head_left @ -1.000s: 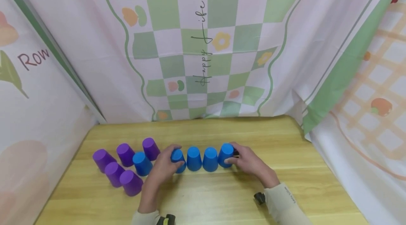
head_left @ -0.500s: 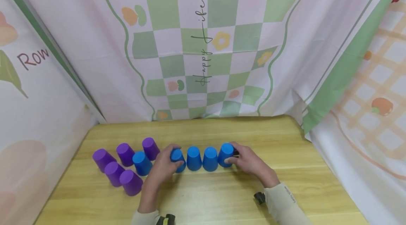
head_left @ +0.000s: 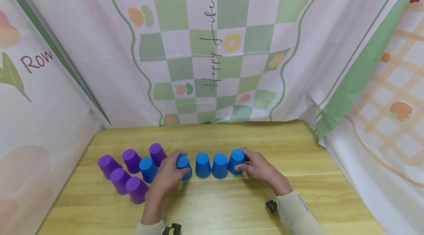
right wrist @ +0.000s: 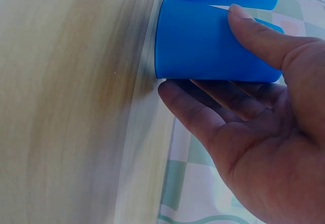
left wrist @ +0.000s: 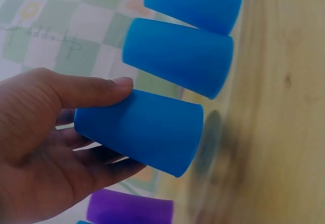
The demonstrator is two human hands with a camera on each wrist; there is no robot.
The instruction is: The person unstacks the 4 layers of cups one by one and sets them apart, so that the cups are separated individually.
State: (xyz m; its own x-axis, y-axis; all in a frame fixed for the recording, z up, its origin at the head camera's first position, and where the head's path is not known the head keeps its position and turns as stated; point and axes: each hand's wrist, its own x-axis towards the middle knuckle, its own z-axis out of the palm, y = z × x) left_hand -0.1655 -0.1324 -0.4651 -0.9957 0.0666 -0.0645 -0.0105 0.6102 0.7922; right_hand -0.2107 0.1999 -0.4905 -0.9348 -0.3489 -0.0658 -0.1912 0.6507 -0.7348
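Upside-down blue cups stand in a row on the table. My left hand (head_left: 169,173) grips the blue cup at the row's left end (left wrist: 147,132), thumb on one side and fingers on the other. A shadow shows beside that cup's rim in the left wrist view, and its rim looks slightly off the table. My right hand (head_left: 261,168) holds the rightmost blue cup (right wrist: 213,46), its thumb on the near side and fingers along the far side. Between the hands stand two more blue cups, one (head_left: 203,166) left of the other (head_left: 219,166).
Left of my left hand, several upside-down purple cups (head_left: 137,191) stand grouped around another blue cup (head_left: 148,170). The wooden table (head_left: 218,209) ends at a checkered cloth (head_left: 232,62) behind and printed cloths at both sides.
My left hand has shifted slightly left with its blue cup, widening the space to the neighbouring cup. My right hand and the other cups stay in place.
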